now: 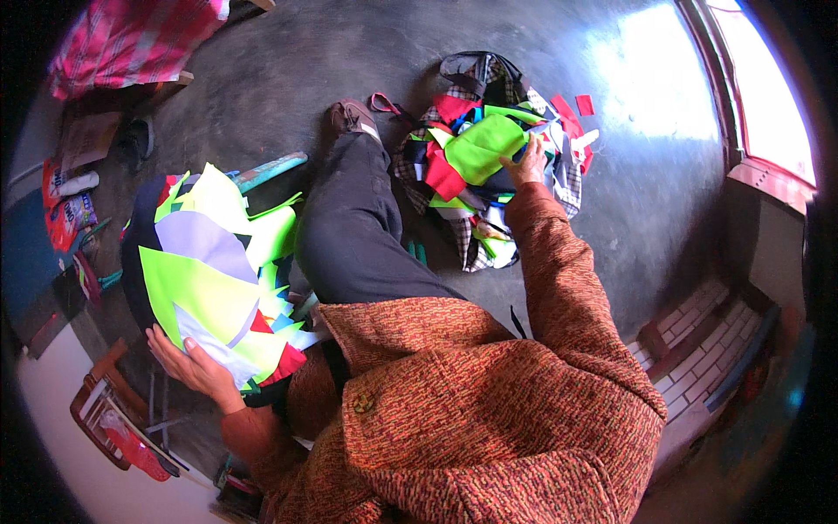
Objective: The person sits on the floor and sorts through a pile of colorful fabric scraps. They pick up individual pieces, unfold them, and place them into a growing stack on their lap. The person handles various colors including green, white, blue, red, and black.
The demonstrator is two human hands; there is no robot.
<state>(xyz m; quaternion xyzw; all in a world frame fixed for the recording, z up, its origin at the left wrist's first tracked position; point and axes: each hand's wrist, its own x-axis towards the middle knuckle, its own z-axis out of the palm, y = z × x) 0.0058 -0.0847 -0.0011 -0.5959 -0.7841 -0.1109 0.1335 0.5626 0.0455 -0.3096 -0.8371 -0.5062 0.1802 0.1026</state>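
Note:
My left hand (200,372) cups the near edge of a heap of cut fabric pieces (196,278), its thumb over a pale grey piece. Lime, lavender, red and dark pieces overlap in this heap, left of my outstretched leg. Ahead to the right, my right hand (530,164) reaches into a second pile, its thumb and fingers apart beside a lime fabric piece (484,149). Under that pile spreads a black-and-white checked bag (461,242) with dark straps (481,62). A red fabric piece (445,173) lies beside the lime one.
A small red scrap (584,105) lies on the dark floor (641,196) beyond the bag. At upper left hangs a pink checked cloth (141,42). Red packets (62,219) lie far left, near a wooden-framed chair (108,406). A bright doorway (766,85) stands at right.

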